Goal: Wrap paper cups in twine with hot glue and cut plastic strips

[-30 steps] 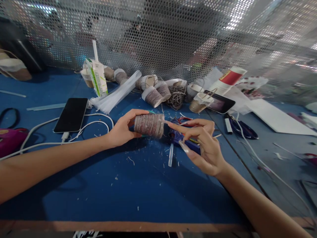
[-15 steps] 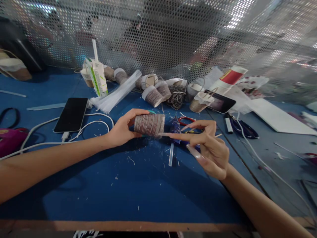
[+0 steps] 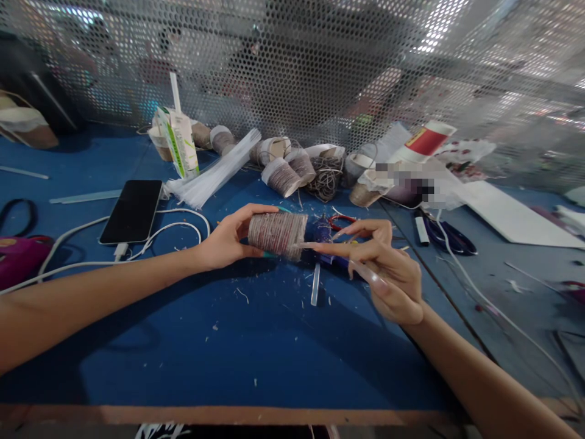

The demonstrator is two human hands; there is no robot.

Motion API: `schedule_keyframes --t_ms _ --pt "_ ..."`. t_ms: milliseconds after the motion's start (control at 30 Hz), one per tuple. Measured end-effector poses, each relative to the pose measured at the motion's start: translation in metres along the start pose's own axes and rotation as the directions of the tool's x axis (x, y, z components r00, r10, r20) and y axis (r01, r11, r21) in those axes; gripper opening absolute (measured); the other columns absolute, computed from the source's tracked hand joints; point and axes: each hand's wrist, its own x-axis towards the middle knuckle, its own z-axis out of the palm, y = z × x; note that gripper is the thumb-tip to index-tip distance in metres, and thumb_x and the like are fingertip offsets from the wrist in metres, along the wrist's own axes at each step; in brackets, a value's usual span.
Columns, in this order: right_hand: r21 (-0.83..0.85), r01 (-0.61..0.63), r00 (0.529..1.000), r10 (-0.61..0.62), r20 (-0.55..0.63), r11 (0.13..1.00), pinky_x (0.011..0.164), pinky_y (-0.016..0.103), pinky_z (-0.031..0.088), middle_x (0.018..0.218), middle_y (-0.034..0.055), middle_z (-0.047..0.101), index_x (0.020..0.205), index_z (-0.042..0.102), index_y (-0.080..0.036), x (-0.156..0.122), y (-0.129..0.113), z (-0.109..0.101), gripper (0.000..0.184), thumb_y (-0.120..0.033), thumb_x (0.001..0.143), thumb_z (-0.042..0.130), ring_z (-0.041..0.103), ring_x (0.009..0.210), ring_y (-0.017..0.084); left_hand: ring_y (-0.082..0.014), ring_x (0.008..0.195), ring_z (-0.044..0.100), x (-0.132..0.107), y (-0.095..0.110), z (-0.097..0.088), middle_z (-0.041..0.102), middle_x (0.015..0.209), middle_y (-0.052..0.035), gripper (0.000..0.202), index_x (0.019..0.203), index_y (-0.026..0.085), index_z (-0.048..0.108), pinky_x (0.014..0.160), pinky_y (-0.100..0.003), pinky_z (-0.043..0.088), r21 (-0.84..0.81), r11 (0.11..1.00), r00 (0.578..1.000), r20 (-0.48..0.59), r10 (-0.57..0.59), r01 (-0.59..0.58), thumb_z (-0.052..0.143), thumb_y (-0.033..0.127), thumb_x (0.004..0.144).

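On its side above the table, a small cup wrapped in grey-brown twine (image 3: 278, 233) is gripped by my left hand (image 3: 228, 239), thumb below and fingers above. My right hand (image 3: 393, 274) holds nothing, its long-nailed fingers apart. The extended index fingertip reaches the right end of the cup, at its lower edge, and seems to touch it. Behind the right fingers lies a blue glue gun (image 3: 323, 230), partly hidden. A clear glue stick (image 3: 315, 285) lies just in front of it.
Several twine-wrapped cups (image 3: 282, 177) and a bundle of clear sticks (image 3: 219, 171) line the mesh panel (image 3: 292, 73). A drink carton (image 3: 180, 143), a phone (image 3: 132, 210) and white cables are at left. Scissors (image 3: 450, 235) and a white board (image 3: 521, 216) lie right.
The cup has turned slightly in my left hand and shifted a little right and down. My right thumb has moved closer to the index finger, whose tip stays at the cup's edge.
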Motion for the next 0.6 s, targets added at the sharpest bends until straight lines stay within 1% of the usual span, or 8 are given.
schedule_keyframes --t_ms 67,133,200,300,400,500,567,600 --pt "0.008 -0.038 0.999 0.038 -0.006 0.999 0.088 0.052 0.039 0.089 0.0023 0.072 0.077 0.052 -0.028 -0.001 -0.001 0.000 0.012 -0.027 0.084 0.041 0.047 0.096 0.027 -0.0201 0.104 0.062 0.000 0.000 0.000 0.060 0.122 -0.0071 0.064 0.118 0.023 0.053 0.087 -0.035 0.054 -0.015 1.000 1.000 -0.002 -0.017 0.017 0.077 0.009 0.060" --pt "0.011 -0.036 0.999 0.036 -0.019 0.999 0.087 0.052 0.041 0.090 0.0025 0.072 0.076 0.051 -0.028 -0.002 -0.002 0.000 0.013 -0.025 0.083 0.042 0.050 0.096 0.028 -0.0199 0.102 0.062 0.000 0.000 0.000 0.061 0.120 -0.0067 0.064 0.119 0.023 0.053 0.085 -0.034 0.055 -0.022 0.999 1.000 -0.006 -0.030 0.030 0.077 0.010 0.061" --pt "0.016 -0.037 0.997 0.038 -0.066 0.999 0.085 0.052 0.043 0.089 0.0034 0.071 0.076 0.054 -0.029 -0.004 -0.002 0.001 0.015 -0.025 0.083 0.041 0.053 0.096 0.028 -0.0203 0.101 0.062 0.000 0.000 0.000 0.061 0.120 -0.0067 0.064 0.118 0.023 0.053 0.083 -0.034 0.055 -0.019 0.999 0.999 -0.016 -0.037 0.037 0.077 0.011 0.061" --pt "0.057 -0.094 0.985 0.101 -0.142 0.994 0.086 0.054 0.044 0.089 0.0055 0.070 0.076 0.056 -0.029 -0.006 -0.003 0.002 0.017 -0.034 0.084 0.042 0.054 0.098 0.029 -0.0206 0.102 0.061 0.001 -0.002 -0.001 0.059 0.123 -0.0072 0.064 0.118 0.024 0.052 0.082 -0.035 0.055 -0.022 0.999 0.999 -0.034 -0.037 0.036 0.078 0.013 0.061" --pt "0.080 -0.140 0.980 0.149 -0.128 0.987 0.088 0.056 0.044 0.088 0.0054 0.070 0.078 0.058 -0.030 -0.009 -0.002 0.005 0.018 -0.040 0.083 0.044 0.053 0.104 0.031 -0.0202 0.102 0.061 0.001 -0.004 -0.001 0.058 0.124 -0.0074 0.064 0.118 0.023 0.053 0.082 -0.034 0.055 -0.042 0.999 0.998 -0.045 -0.033 0.031 0.079 0.014 0.060" --pt "0.036 -0.103 0.985 0.107 -0.135 0.994 0.088 0.056 0.043 0.081 0.0046 0.070 0.078 0.062 -0.032 -0.012 0.003 0.005 0.020 -0.038 0.084 0.043 0.054 0.102 0.031 -0.0188 0.100 0.061 0.001 -0.004 -0.001 0.059 0.121 -0.0064 0.064 0.117 0.024 0.053 0.081 -0.032 0.055 -0.064 0.998 0.999 -0.047 -0.027 0.024 0.080 0.014 0.059" --pt "-0.010 -0.041 0.986 0.039 -0.159 0.999 0.087 0.056 0.042 0.072 0.0058 0.068 0.084 0.066 -0.033 -0.013 0.007 0.003 0.027 -0.037 0.085 0.040 0.055 0.098 0.032 -0.0182 0.099 0.061 0.001 -0.004 -0.001 0.059 0.121 -0.0059 0.064 0.117 0.024 0.053 0.079 -0.031 0.055 -0.082 0.996 0.998 -0.050 -0.028 0.024 0.080 0.013 0.059" --pt "-0.056 -0.032 0.989 0.023 -0.144 0.998 0.087 0.056 0.042 0.067 0.0064 0.066 0.088 0.068 -0.034 -0.014 0.009 0.002 0.032 -0.037 0.086 0.037 0.056 0.097 0.033 -0.0181 0.099 0.061 0.001 -0.004 -0.001 0.059 0.121 -0.0059 0.065 0.116 0.024 0.053 0.079 -0.031 0.055 -0.090 0.996 0.998 -0.051 -0.032 0.028 0.080 0.012 0.059"
